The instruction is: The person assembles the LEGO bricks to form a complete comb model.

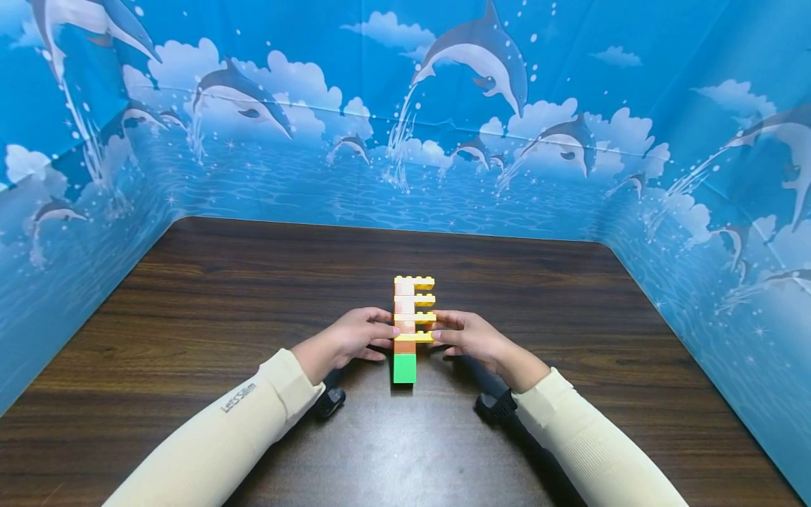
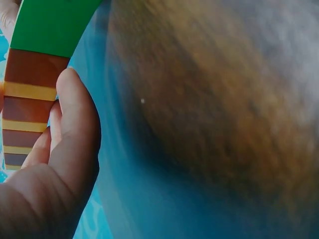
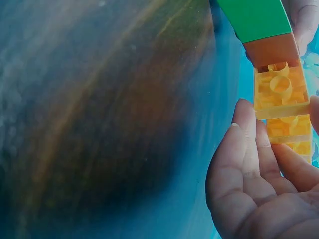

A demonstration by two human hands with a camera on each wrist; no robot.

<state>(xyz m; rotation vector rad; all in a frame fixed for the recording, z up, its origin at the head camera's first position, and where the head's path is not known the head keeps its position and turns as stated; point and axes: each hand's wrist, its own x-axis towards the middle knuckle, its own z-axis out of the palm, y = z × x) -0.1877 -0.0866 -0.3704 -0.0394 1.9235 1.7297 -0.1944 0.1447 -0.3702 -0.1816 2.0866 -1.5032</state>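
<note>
A narrow upright tower of toy building bricks stands between my two hands. Its base is a green brick (image 1: 405, 369), with orange bricks (image 3: 271, 50) above it. Several yellow bricks (image 1: 424, 300) alternate with the orange ones and jut out to the right like rungs, their hollow undersides visible in the right wrist view. My left hand (image 1: 348, 338) holds the tower's left side, thumb on the lowest yellow brick and fingers farther up. From the right, my right hand (image 1: 472, 338) grips the jutting ends of the lower yellow bricks between thumb and fingers.
The dark wood-grain table (image 1: 190, 296) extends around the tower. A blue curtain (image 1: 304, 176) printed with dolphins and clouds encloses its back and sides. Black wrist devices (image 1: 496, 406) show below both cream sleeves (image 1: 222, 429).
</note>
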